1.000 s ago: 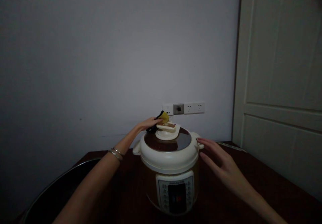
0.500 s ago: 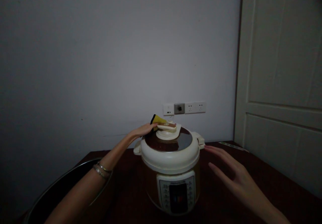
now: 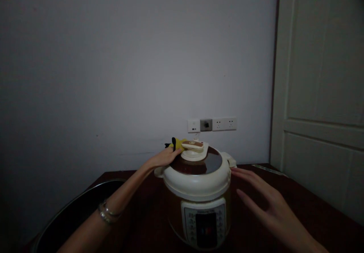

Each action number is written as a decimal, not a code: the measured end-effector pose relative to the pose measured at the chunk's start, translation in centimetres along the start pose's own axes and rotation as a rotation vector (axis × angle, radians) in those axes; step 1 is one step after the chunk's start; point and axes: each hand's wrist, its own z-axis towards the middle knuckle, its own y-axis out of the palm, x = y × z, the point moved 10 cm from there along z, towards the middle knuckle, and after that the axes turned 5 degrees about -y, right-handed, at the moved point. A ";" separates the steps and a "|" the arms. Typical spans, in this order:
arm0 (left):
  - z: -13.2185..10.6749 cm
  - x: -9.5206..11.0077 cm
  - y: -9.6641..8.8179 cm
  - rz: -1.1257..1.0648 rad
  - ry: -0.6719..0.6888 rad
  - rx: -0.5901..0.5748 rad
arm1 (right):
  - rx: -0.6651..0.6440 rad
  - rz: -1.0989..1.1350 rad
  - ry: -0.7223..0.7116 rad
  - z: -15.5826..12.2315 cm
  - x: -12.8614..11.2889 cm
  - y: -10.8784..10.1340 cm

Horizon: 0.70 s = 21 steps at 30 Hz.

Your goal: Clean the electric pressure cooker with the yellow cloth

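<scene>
A white and brown electric pressure cooker (image 3: 196, 186) stands in front of me with its lid on. My left hand (image 3: 166, 157) lies over the left side of the lid, beside the brown-topped lid handle (image 3: 192, 145), its fingers closed on a yellow cloth (image 3: 178, 143) with black edging. Part of that cloth is bunched against the handle. My right hand (image 3: 264, 196) has its fingers stretched out, thumb apart, with the fingertips at the cooker's right side handle (image 3: 229, 160). Contact there looks likely, but the dim light hides it.
A large dark pan (image 3: 47, 222) with a shiny rim sits at the lower left, under my left forearm. Wall sockets (image 3: 224, 123) are behind the cooker. A thin flat strip (image 3: 270, 169) lies on the dark red tabletop (image 3: 307, 196). A white door (image 3: 318, 93) stands at right.
The yellow cloth has become more bunched as my left hand shifted on the lid. My right hand stays beside the right handle. The view has moved slightly.
</scene>
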 end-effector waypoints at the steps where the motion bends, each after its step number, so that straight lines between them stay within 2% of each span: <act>1: -0.2 0.4 -0.1 0.026 0.006 0.026 | 0.005 -0.012 -0.013 0.1 -0.2 -0.1; 6: -2.0 2.9 0.3 0.234 -0.030 0.140 | 0.023 -0.034 -0.057 0.6 -1.0 0.0; 11: -3.9 6.6 1.3 0.548 -0.012 0.233 | 0.052 0.004 -0.108 1.7 -2.1 0.3; 17: -6.0 11.3 6.0 0.624 0.194 0.136 | 0.116 0.088 -0.120 3.9 -3.1 -0.4; 19: -6.6 11.9 6.4 0.575 0.212 0.119 | 0.140 0.126 -0.102 4.6 -3.2 -1.2; 21: -7.4 12.2 5.8 0.436 0.216 0.090 | 0.156 0.149 -0.080 5.1 -3.2 -2.1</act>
